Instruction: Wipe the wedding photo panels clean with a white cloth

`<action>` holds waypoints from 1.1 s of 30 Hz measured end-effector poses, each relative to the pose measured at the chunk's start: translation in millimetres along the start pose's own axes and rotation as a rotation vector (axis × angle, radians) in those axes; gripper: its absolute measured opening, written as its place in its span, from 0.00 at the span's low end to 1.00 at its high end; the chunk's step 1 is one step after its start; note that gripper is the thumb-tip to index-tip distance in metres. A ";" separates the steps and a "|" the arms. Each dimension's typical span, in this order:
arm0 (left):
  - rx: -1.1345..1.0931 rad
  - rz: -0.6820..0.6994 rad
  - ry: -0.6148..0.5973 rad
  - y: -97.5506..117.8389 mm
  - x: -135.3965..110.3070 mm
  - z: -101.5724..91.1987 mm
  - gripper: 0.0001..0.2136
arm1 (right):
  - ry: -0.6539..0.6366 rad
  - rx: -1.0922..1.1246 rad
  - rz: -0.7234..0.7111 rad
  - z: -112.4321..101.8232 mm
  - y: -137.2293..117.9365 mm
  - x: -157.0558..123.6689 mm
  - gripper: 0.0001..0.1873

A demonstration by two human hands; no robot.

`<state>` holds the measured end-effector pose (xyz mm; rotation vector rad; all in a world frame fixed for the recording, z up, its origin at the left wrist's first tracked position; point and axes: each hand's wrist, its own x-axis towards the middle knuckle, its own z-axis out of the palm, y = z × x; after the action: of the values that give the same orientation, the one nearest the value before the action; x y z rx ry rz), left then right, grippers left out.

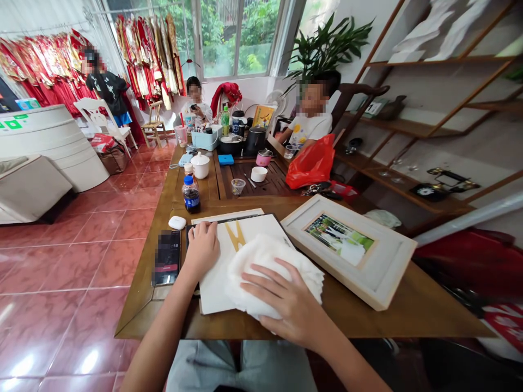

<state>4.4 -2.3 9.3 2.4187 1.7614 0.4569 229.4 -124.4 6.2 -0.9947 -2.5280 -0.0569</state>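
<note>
In a bright room with red tiles [106,239], a brown wooden bench [429,305] runs away from the near edge. The right grip [286,302] lies with fingers spread over a bunched white cloth [253,261], on the right part of a white panel [216,288]. The left grip [206,247] rests at the panel's left side, fingers bent; whether it pinches the edge is unclear.

The cloth looks light and soft, best held under a flat palm; the panel seems thin and stiff, perhaps prone to sliding, so its left edge suits a steadying hold. A gold mark [236,235] shows beyond the cloth.

Just right, a thick picture frame [392,261] limits sideways room. A phone [167,256] and white case [177,222] crowd the left; farther off stand a dark-drink bottle [191,196] and a red bag [314,163].
</note>
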 end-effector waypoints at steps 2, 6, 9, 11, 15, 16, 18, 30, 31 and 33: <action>-0.008 -0.011 -0.009 0.6 0.1 -0.8 0.22 | 0.023 -0.024 0.031 -4.0 8.6 -10.3 0.25; -0.009 -0.020 -0.025 2.2 0.5 -2.1 0.22 | 0.088 -0.100 0.100 -7.9 20.5 -22.2 0.23; -0.002 -0.025 -0.018 3.0 0.4 -1.7 0.22 | 0.098 -0.115 0.115 -6.4 20.1 -20.5 0.22; -0.001 -0.024 -0.007 3.0 0.1 -0.9 0.22 | 0.088 -0.095 0.098 -3.4 14.4 -14.2 0.23; 0.013 -0.011 0.004 2.3 -0.1 1.0 0.22 | 0.055 -0.024 0.026 5.5 -6.9 7.3 0.23; 0.020 -0.012 0.006 2.1 0.1 1.3 0.22 | 0.035 -0.002 0.004 7.8 -13.4 13.6 0.23; 0.027 -0.018 0.005 1.5 0.8 1.7 0.21 | -0.016 0.041 -0.048 12.0 -26.0 25.7 0.24; -0.003 -0.020 -0.012 1.9 0.0 -2.0 0.22 | 0.007 0.008 -0.004 6.7 -8.2 12.1 0.23; -0.008 -0.020 -0.011 2.4 -0.3 -2.3 0.22 | 0.025 -0.009 0.011 4.1 -2.5 6.3 0.22; -0.013 -0.028 -0.017 3.1 -0.4 -3.0 0.22 | 0.050 -0.046 0.045 -0.8 7.1 -3.9 0.22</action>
<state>6.3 -3.9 13.0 2.3782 1.7775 0.4422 237.0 -121.8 4.6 -1.0546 -2.4682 -0.1251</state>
